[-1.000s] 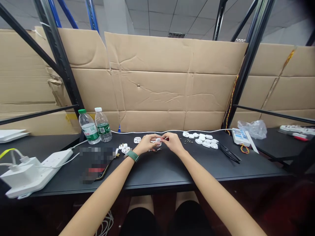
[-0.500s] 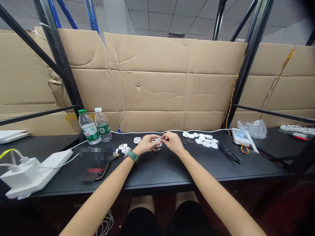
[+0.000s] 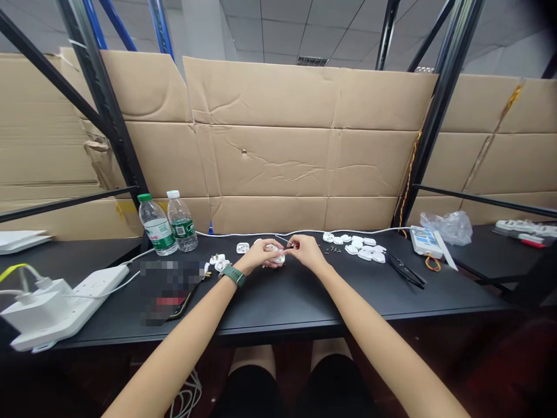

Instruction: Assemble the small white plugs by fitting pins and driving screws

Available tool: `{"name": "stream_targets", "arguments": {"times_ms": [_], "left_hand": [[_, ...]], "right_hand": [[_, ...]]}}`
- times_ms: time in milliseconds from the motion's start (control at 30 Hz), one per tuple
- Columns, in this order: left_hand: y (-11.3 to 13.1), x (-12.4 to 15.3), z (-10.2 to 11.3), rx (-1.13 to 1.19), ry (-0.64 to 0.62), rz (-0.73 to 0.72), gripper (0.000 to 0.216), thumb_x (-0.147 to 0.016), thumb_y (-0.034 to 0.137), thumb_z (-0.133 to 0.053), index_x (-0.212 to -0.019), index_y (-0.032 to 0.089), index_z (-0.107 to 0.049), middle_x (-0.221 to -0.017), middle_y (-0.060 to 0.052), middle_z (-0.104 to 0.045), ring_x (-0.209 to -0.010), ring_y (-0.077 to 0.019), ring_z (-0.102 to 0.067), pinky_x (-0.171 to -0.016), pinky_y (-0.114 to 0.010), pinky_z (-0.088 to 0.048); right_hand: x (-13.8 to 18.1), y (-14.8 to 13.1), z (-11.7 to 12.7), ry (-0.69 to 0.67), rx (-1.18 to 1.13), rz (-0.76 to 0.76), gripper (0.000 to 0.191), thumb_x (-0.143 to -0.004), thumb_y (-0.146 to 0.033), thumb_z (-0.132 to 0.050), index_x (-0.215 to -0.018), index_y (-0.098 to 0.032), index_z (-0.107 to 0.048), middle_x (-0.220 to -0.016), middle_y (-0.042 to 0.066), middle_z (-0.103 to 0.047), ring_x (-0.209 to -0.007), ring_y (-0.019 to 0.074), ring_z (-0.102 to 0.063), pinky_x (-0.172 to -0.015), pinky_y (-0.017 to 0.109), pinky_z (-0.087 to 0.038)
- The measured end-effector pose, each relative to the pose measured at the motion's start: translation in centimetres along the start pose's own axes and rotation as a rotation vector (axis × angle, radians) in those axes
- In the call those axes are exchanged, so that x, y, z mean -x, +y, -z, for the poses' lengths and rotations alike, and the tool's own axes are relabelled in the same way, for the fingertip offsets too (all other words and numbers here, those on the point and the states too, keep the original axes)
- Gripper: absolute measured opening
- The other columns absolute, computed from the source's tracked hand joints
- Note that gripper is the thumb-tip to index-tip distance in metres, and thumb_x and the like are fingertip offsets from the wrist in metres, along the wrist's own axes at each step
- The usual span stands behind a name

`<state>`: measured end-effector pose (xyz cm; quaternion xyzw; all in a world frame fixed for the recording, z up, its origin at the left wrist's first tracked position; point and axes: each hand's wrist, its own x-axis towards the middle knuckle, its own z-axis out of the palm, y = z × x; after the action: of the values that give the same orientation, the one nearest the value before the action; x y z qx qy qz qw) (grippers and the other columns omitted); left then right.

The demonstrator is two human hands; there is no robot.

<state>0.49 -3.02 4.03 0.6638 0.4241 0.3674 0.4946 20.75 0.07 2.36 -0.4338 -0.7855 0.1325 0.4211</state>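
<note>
My left hand (image 3: 257, 255) is closed round a small white plug piece (image 3: 277, 256) at the middle of the black table (image 3: 278, 296). My right hand (image 3: 307, 251) pinches a thin red-tipped tool or wire against that piece; I cannot tell which. The two hands touch over the piece. A green watch (image 3: 234, 276) sits on my left wrist. Several white plug covers (image 3: 363, 248) lie to the right of my right hand, with small dark screws (image 3: 333, 250) between. Three more white plug parts (image 3: 221, 260) lie left of my left hand.
Two water bottles (image 3: 167, 223) stand at the back left. A white power strip (image 3: 61, 305) with cables lies at the far left, a phone (image 3: 176, 302) beside it. Black tweezers (image 3: 404, 271), a white device (image 3: 425, 241) and a plastic bag (image 3: 448, 226) are on the right. Cardboard walls stand behind.
My left hand has turned the white piece slightly and curled closer round it. My right hand stays pinched against it. Nothing else has moved.
</note>
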Motion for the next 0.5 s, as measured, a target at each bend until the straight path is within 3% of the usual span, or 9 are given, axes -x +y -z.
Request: {"name": "stream_targets", "arguments": {"times_ms": [200, 333, 433, 500], "left_hand": [[0.3, 0.3, 0.5, 0.173, 0.057, 0.095, 0.041, -0.076, 0.031, -0.082, -0.110, 0.014, -0.065, -0.096, -0.012, -0.075, -0.081, -0.0234, -0.076, -0.073, -0.030, -0.059], [0.3, 0.2, 0.8, 0.190, 0.097, 0.120, 0.046, -0.074, 0.037, -0.084, -0.110, 0.016, -0.066, -0.103, -0.013, -0.074, -0.080, -0.0218, -0.075, -0.063, -0.025, -0.056], [0.2, 0.1, 1.0, 0.183, 0.119, 0.121, 0.048, -0.071, 0.039, -0.086, -0.109, 0.016, -0.067, -0.104, -0.012, -0.073, -0.079, -0.0205, -0.074, -0.061, -0.023, -0.056], [0.1, 0.0, 1.1, 0.186, 0.121, 0.113, 0.049, -0.070, 0.040, -0.087, -0.109, 0.017, -0.067, -0.103, -0.011, -0.073, -0.079, -0.0211, -0.074, -0.061, -0.024, -0.056]], "right_hand": [[-0.5, 1.7, -0.3, 0.126, -0.230, -0.309, 0.039, -0.070, -0.016, -0.064, -0.106, -0.023, -0.051, -0.078, -0.003, -0.066, -0.074, 0.0169, -0.064, -0.073, 0.030, -0.049], [-0.7, 2.1, 0.1, 0.140, -0.445, -0.225, 0.037, -0.077, -0.018, -0.055, -0.113, -0.026, -0.047, -0.086, -0.002, -0.068, -0.068, 0.0142, -0.066, -0.066, 0.028, -0.054], [-1.0, 1.9, 0.3, 0.173, -0.605, -0.194, 0.020, -0.088, -0.036, -0.049, -0.103, -0.023, -0.055, -0.082, -0.001, -0.065, -0.058, 0.0120, -0.065, -0.059, 0.027, -0.056], [-1.2, 1.7, 0.3, 0.188, -0.689, -0.207, 0.029, -0.090, -0.046, -0.049, -0.098, -0.021, -0.059, -0.080, 0.002, -0.066, -0.057, 0.0124, -0.065, -0.057, 0.027, -0.057]]}}
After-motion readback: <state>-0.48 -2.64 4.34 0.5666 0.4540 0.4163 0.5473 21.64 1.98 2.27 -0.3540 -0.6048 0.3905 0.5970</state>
